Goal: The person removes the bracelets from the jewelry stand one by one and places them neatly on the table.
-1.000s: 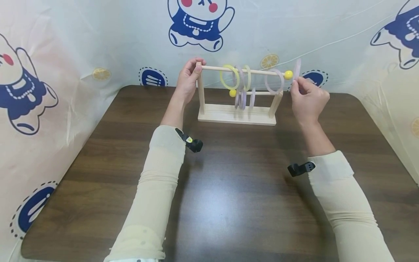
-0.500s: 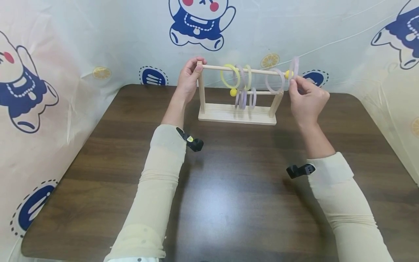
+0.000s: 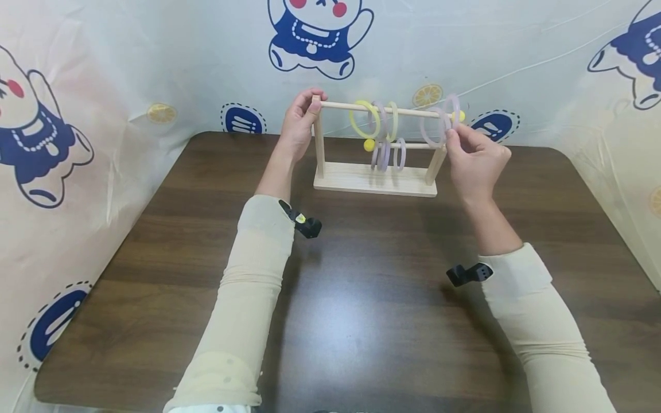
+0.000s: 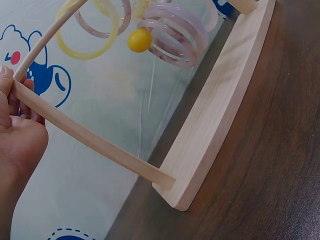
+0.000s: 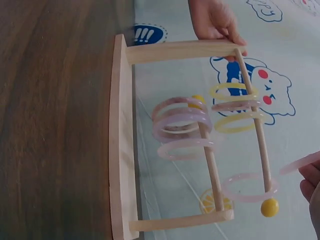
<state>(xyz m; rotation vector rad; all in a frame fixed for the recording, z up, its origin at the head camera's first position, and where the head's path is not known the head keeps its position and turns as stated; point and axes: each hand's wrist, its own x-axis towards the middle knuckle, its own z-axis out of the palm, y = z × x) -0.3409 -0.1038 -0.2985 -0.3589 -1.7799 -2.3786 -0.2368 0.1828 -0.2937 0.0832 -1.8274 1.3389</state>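
Note:
A light wooden bangle stand [image 3: 374, 179] has two rods ending in yellow balls. My left hand [image 3: 298, 127] grips the top of its left post [image 4: 85, 132], thumb in front and fingers behind. Between thumb and fingers, my right hand [image 3: 479, 163] pinches a pale lilac bangle [image 3: 453, 104] upright at the right end of the upper rod [image 3: 410, 112]. In the head view this bangle overlaps the rod close by the yellow ball [image 5: 269, 207]. Two yellow bangles [image 5: 235, 125] and two lilac ones hang on the upper rod. Several purple bangles [image 5: 182, 125] hang on the lower rod.
The stand's base rests near the back of a dark wooden table [image 3: 361, 287]. Behind it hangs a pale sheet [image 3: 217, 57] printed with cartoon figures and orange slices. Black cameras [image 3: 467, 274] sit on both wrists.
My right hand has moved left, carrying the lilac bangle from beyond the yellow ball to over the rod's end. The left hand keeps its grip on the post.

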